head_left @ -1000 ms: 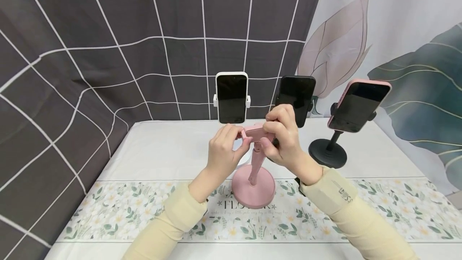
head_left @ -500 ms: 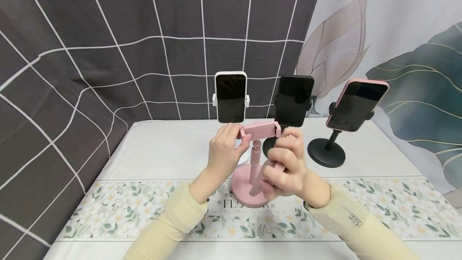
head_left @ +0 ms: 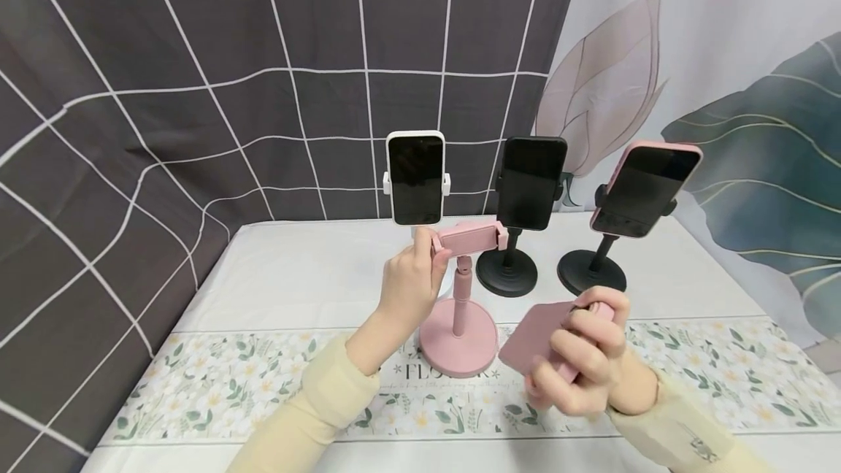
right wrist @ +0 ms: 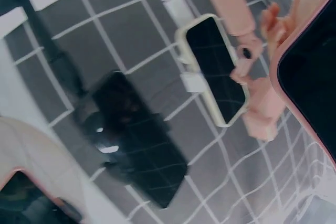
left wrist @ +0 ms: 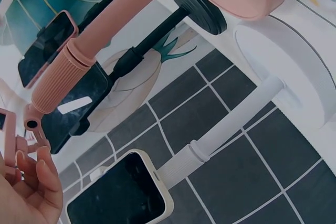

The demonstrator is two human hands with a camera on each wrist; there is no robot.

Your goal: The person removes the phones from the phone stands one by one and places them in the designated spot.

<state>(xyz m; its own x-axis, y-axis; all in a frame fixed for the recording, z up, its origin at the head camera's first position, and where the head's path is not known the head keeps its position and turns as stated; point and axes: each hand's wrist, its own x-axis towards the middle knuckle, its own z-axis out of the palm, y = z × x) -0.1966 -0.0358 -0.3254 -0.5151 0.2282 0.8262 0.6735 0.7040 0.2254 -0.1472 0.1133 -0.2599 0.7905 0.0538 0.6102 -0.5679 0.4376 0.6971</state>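
A pink phone stand (head_left: 460, 345) stands upright on the table, its clamp (head_left: 469, 239) at the top with no phone in it. My left hand (head_left: 410, 276) pinches the clamp's left end; in the left wrist view the fingertips (left wrist: 44, 171) curl beside the clamp's joint. To the right of the stand and lower, my right hand (head_left: 588, 363) grips a pink-cased phone (head_left: 535, 338) by its edges, clear of the clamp. Its pink back shows in the head view. The dark screen of this pink-cased phone (right wrist: 315, 66) shows in the right wrist view.
Behind stand a white holder with a white-cased phone (head_left: 416, 177), a black holder with a black phone (head_left: 532, 185), and another black holder (head_left: 591, 274) with a pink-cased phone (head_left: 647, 192). A flowered runner (head_left: 243, 385) crosses the white table. A dark gridded cloth (head_left: 315, 108) hangs behind.
My right hand has left the clamp's right end and moved down and to the right, and the pink-cased phone has turned into view. My left hand has stayed at the clamp's left end.
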